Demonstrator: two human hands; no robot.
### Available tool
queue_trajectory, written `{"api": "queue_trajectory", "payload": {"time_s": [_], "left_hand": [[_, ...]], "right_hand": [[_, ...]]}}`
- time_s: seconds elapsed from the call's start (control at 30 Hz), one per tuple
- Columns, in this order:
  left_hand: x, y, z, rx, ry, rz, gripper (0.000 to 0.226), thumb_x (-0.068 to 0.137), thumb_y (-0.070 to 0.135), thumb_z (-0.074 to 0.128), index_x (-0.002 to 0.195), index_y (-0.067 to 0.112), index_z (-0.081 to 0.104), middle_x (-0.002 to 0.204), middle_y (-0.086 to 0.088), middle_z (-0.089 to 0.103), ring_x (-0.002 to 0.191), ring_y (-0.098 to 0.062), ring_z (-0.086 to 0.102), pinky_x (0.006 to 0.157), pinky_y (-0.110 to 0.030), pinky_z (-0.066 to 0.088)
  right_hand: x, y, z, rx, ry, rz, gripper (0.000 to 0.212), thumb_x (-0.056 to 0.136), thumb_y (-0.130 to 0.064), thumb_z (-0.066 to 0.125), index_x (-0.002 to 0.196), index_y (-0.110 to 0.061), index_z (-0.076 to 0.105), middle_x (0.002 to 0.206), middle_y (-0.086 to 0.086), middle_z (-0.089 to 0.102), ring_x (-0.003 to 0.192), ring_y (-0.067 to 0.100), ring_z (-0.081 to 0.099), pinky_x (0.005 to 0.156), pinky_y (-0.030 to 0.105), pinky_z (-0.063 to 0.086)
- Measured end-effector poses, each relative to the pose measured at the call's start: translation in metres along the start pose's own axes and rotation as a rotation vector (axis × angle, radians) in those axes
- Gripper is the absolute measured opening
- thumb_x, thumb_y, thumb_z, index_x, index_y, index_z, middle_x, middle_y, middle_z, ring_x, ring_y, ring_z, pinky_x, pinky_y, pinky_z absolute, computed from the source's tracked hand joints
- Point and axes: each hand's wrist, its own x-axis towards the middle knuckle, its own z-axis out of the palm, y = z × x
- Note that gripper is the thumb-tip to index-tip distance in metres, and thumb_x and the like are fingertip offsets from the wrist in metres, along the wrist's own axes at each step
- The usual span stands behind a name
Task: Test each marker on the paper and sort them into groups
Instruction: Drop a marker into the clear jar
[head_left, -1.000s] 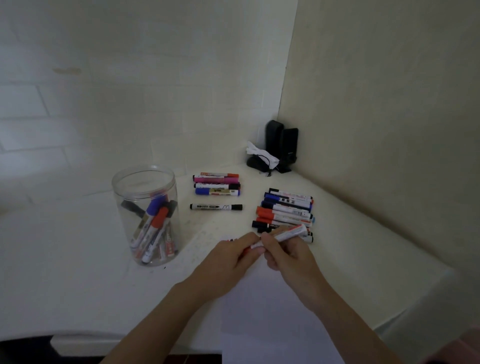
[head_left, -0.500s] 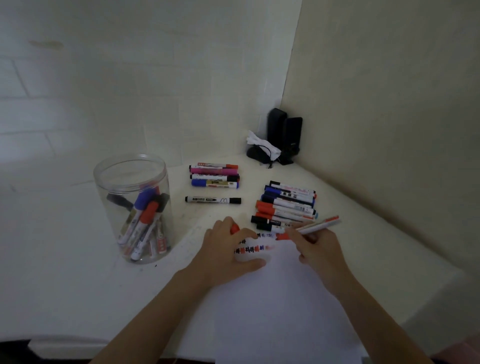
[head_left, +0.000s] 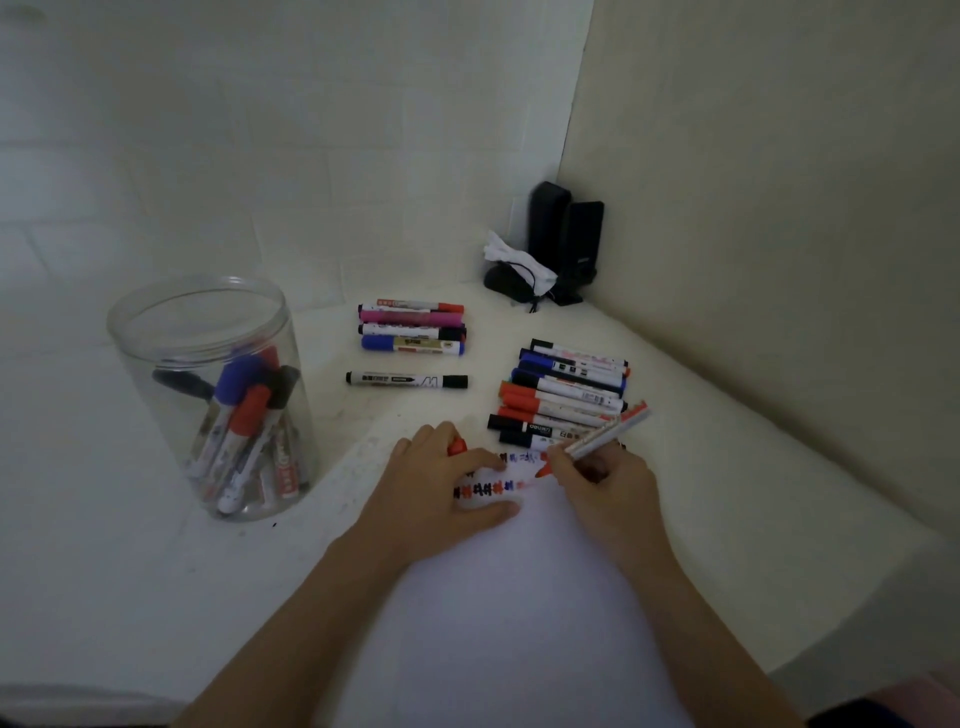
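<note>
My right hand (head_left: 605, 491) grips an uncapped red marker (head_left: 602, 438) with its tip on the white paper (head_left: 519, 613), beside rows of small red, blue and black test marks (head_left: 488, 488). My left hand (head_left: 436, 493) lies on the paper's top left part and holds the red cap (head_left: 457, 447) among its fingers. A pile of several markers (head_left: 566, 395) lies just beyond my right hand. A smaller group of several markers (head_left: 413, 330) lies farther back, with a single black marker (head_left: 408, 381) in front of it.
A clear plastic jar (head_left: 208, 395) with several markers in it stands at the left. Black speakers (head_left: 566, 239) and a white cloth on a dark object (head_left: 514, 265) fill the far corner. The wall runs along the right, and the table edge drops off at the right front.
My hands pulled the cap off the red marker. My left hand settled on the paper with the cap, and my right hand brought the marker tip down to the paper.
</note>
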Motion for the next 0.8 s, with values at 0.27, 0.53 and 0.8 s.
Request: {"api": "queue_trajectory", "payload": {"time_s": [0.27, 0.53, 0.8], "left_hand": [[0.0003, 0.0028, -0.0023, 0.012, -0.016, -0.019, 0.065, 0.068, 0.083, 0.034, 0.115, 0.044, 0.059, 0.087, 0.012, 0.035, 0.083, -0.008, 0.034, 0.079, -0.028, 0.029], [0.0007, 0.0017, -0.0015, 0.017, -0.026, -0.027, 0.065, 0.069, 0.083, 0.034, 0.115, 0.045, 0.058, 0.088, 0.013, 0.036, 0.084, -0.007, 0.034, 0.078, -0.027, 0.028], [0.0008, 0.0022, -0.0016, 0.028, -0.032, -0.030, 0.066, 0.068, 0.084, 0.032, 0.116, 0.046, 0.058, 0.088, 0.012, 0.037, 0.083, -0.008, 0.034, 0.078, -0.027, 0.029]], "right_hand": [[-0.0030, 0.0008, 0.0024, -0.062, -0.027, -0.058, 0.009, 0.087, -0.033, 0.070, 0.080, -0.027, 0.069, 0.080, -0.008, 0.073, 0.077, 0.005, 0.069, 0.078, 0.034, 0.059], [-0.0022, 0.0031, 0.0029, -0.100, -0.048, -0.091, 0.009, 0.088, -0.031, 0.069, 0.080, -0.026, 0.068, 0.079, -0.011, 0.071, 0.079, 0.003, 0.068, 0.079, 0.034, 0.059], [-0.0017, 0.0053, 0.0024, -0.045, -0.047, -0.062, 0.009, 0.088, -0.032, 0.068, 0.081, -0.025, 0.069, 0.082, -0.005, 0.073, 0.081, 0.008, 0.070, 0.080, 0.037, 0.059]]}}
